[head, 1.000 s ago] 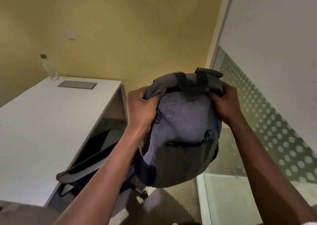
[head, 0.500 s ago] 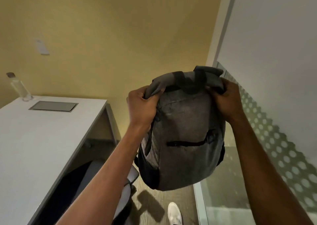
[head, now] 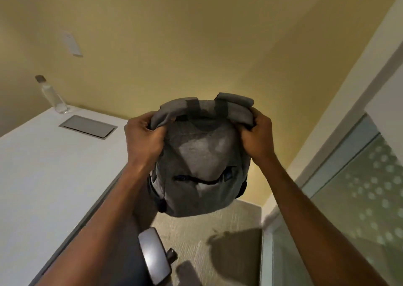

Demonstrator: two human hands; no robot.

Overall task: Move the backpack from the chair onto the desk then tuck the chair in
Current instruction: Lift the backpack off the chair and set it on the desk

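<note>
A grey backpack (head: 201, 161) hangs in the air in front of me, above the floor and to the right of the desk edge. My left hand (head: 142, 136) grips its top left corner and my right hand (head: 258, 135) grips its top right corner. The white desk (head: 43, 176) fills the left side of the view. Of the chair (head: 154, 256) only a grey armrest shows, low in the middle, beside my left forearm; the rest is hidden.
A clear water bottle (head: 52, 96) stands at the desk's far edge by the yellow wall. A grey cable flap (head: 88, 126) is set into the desktop. A frosted glass partition (head: 353, 198) runs along the right. Carpet lies below the backpack.
The backpack has risen with both hands and now hangs higher, level with the desktop's far end. My view has tilted up and the chair seat has dropped out of sight.
</note>
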